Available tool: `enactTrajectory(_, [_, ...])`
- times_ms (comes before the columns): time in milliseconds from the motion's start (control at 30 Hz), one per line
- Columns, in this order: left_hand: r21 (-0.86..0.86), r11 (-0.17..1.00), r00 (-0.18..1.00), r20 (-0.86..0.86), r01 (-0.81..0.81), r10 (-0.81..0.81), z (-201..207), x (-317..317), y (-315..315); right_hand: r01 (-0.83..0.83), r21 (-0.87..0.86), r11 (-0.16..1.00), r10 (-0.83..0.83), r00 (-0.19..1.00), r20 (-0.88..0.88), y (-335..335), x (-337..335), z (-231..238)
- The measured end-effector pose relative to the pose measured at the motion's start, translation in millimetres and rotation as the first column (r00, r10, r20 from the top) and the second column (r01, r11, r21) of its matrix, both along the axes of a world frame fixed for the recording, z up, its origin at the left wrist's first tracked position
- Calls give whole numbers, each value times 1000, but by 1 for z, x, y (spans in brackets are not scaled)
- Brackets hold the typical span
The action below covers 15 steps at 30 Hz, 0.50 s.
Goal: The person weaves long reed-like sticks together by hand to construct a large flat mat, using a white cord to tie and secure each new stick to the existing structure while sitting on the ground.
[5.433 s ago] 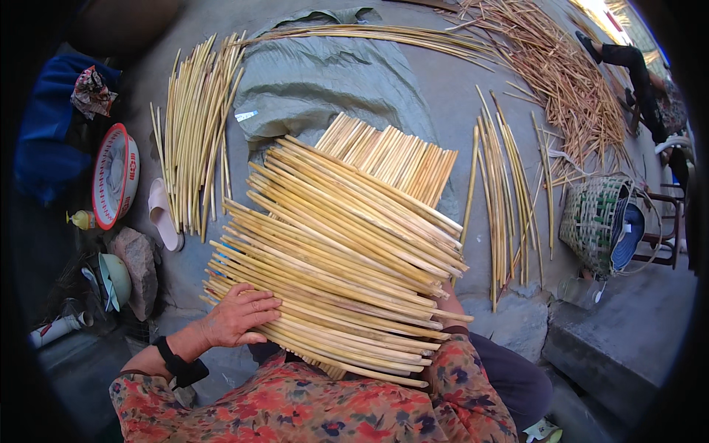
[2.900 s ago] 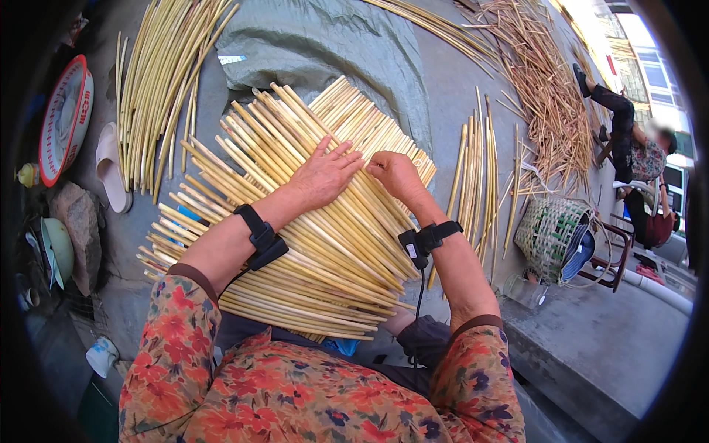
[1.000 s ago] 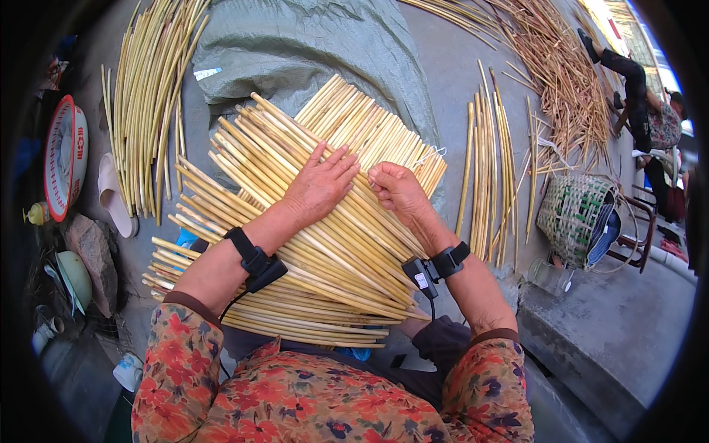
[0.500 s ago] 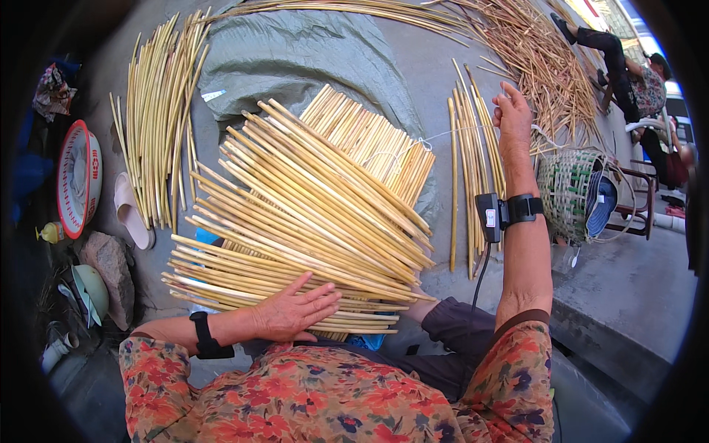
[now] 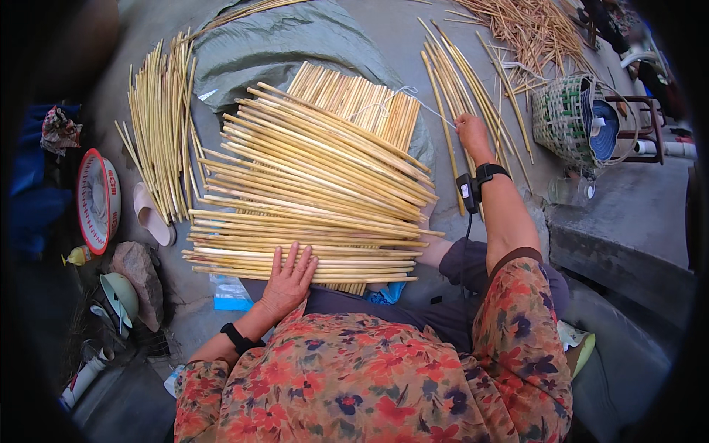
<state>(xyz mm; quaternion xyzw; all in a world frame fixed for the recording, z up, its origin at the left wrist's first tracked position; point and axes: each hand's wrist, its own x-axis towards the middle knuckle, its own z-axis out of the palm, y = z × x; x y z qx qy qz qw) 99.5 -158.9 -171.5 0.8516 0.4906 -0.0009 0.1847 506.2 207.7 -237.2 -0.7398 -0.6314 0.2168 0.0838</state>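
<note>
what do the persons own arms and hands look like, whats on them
Both the left hand and right hand are ungloved. The right sleeve and left sleeve are tan with red and dark floral print; the right has a dark brown edge. Each wrist wears a black strap: left strap, right strap. The right one carries a black box with a pale label and dark cable.

floral red-tan top (image 5: 354,369), black wrist straps (image 5: 493,173), dark trousers (image 5: 452,261)

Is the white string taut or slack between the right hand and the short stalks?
Nearly taut: the white string runs almost straight from the right hand toward the short stalks, where it curls loosely.
</note>
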Motion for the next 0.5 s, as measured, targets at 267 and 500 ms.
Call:
enactTrajectory(267, [68, 983, 969, -191, 170, -154, 3, 5, 1, 91, 70, 993, -93, 995, 26, -46, 23, -49])
enactTrajectory(500, [68, 987, 983, -129, 144, -134, 3, 5, 8, 85, 102, 991, -95, 991, 92, -49, 52, -8])
